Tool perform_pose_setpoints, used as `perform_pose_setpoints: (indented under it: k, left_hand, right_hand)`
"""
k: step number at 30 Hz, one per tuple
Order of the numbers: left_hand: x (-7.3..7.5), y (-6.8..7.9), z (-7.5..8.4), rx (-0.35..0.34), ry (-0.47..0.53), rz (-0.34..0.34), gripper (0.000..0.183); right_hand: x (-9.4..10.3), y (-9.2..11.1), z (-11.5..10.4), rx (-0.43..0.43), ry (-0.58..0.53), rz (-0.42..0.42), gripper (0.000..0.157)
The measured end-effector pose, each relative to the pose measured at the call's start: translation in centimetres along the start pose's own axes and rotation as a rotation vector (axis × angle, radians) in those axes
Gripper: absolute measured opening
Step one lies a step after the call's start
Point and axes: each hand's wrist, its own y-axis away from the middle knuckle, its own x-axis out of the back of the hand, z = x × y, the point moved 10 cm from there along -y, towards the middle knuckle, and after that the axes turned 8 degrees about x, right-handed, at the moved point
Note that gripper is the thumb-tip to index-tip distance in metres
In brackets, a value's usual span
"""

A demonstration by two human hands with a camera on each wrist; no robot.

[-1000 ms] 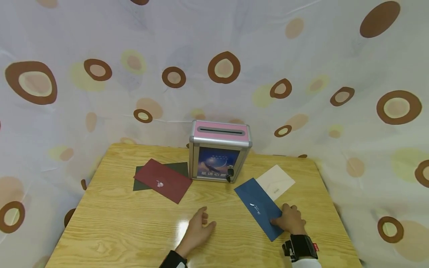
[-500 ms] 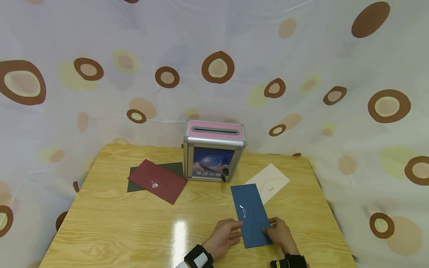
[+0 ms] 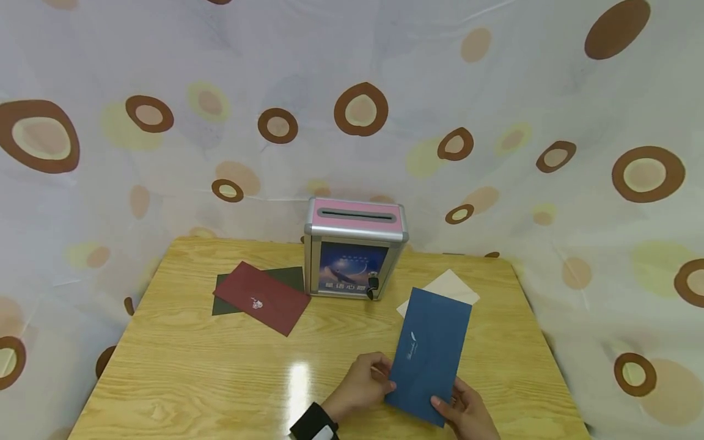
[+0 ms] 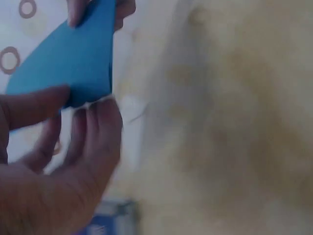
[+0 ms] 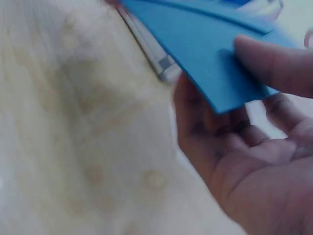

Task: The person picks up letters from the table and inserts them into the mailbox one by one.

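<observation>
Spotted cloth (image 3: 313, 55) hangs behind the wooden table (image 3: 181, 379), where a pink-topped box (image 3: 360, 229) stands near the back edge. From my remote seat I see the blue envelope (image 3: 431, 360) raised off the wood, tilted, its upper end overlapping my view of the cream envelope (image 3: 453, 285). My right hand (image 3: 469, 414) pinches its lower right part, thumb on the printed face, fingers behind. My left hand (image 3: 363, 382) has the lower left edge between thumb and curled fingers, only narrowly parted around the paper. I judge the envelope light and fairly stiff, though both wrist views show it bowing, so a hard squeeze would probably crease it. Its smooth face may slide a little; I favour a gentle hold low on both long edges, leaving the upper end free.
</observation>
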Motion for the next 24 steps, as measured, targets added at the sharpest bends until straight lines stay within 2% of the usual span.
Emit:
perform_pose_setpoints:
  k: [2,4,6,8,12,16,17,19,22,23,24]
  left_hand:
    - [0.7,0.5,2.3,-0.068,-0.087,-0.058,0.015]
    - [1.8,1.2,4.6,-0.133,-0.154,-0.063,0.012]
    - [3.2,1.8,6.7,-0.186,-0.215,-0.014,0.012]
    - [4.7,2.4,8.6,-0.226,-0.245,0.046,0.012]
    - [8.0,3.2,12.8,-0.331,-0.286,0.159,0.014]
    - [11.7,3.5,17.6,-0.462,-0.321,0.268,0.020]
    - [12.6,3.5,18.8,-0.486,-0.320,0.292,0.020]
    - [14.5,3.2,21.1,-0.524,-0.331,0.340,0.021]
    - [17.1,2.4,24.1,-0.553,-0.333,0.407,0.022]
    - [17.9,2.1,24.9,-0.560,-0.337,0.429,0.022]
    - [18.5,1.7,25.5,-0.568,-0.340,0.449,0.022]
  right_hand:
    - [-0.3,-0.1,-1.9,0.058,0.059,0.061,0.066]
    - [-0.8,-0.5,-4.1,0.127,0.150,0.099,0.057]
    - [-1.6,-1.2,-6.7,0.222,0.241,0.101,0.049]
    - [-2.8,-2.0,-9.7,0.345,0.317,0.068,0.043]
    - [-5.4,-3.8,-15.8,0.615,0.400,0.032,0.037]
    - [-7.0,-6.6,-20.5,0.854,0.378,0.008,0.031]
    - [-6.4,-9.1,-19.7,0.912,0.337,-0.014,0.030]
    - [-6.4,-11.9,-20.9,1.005,0.264,-0.032,0.028]
    - [-6.9,-15.0,-23.4,1.034,0.244,-0.017,0.027]
    - [-7.3,-15.6,-24.5,1.032,0.270,0.003,0.026]
    - [-8.5,-14.5,-27.2,1.011,0.320,0.040,0.024]
